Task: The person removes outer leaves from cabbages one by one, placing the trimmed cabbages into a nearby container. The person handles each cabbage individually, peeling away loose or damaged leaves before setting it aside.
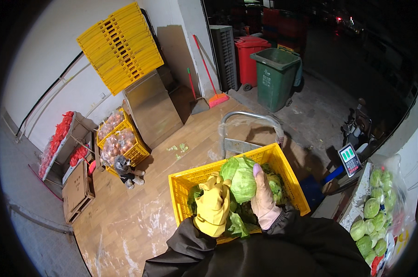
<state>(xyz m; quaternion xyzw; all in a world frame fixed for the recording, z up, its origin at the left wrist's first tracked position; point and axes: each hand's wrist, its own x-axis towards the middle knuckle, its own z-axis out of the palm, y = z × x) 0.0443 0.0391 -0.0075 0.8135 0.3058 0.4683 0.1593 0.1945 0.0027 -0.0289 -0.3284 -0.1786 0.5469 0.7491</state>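
A pale green lettuce head [240, 177] is held over a yellow plastic crate [179, 196] in front of me. My left hand [212, 203], in a yellow glove, has its fingers curled against the lettuce's left side. Along its right side lies my right hand [264, 198], in what looks like a pale glove with a purple tip. Loose green leaves [236, 226] hang below the head, between the two hands. More leafy heads [276, 184] fill the crate around my hands, partly hidden by them.
A metal trolley handle [252, 114] rises behind the crate. To the left, a small grey dog [126, 170] is beside yellow crates [137, 150] of bagged produce. At right stand a scale display [349, 159] and bagged green heads [372, 207]. Green [276, 81] and red bins [250, 57] stand beyond.
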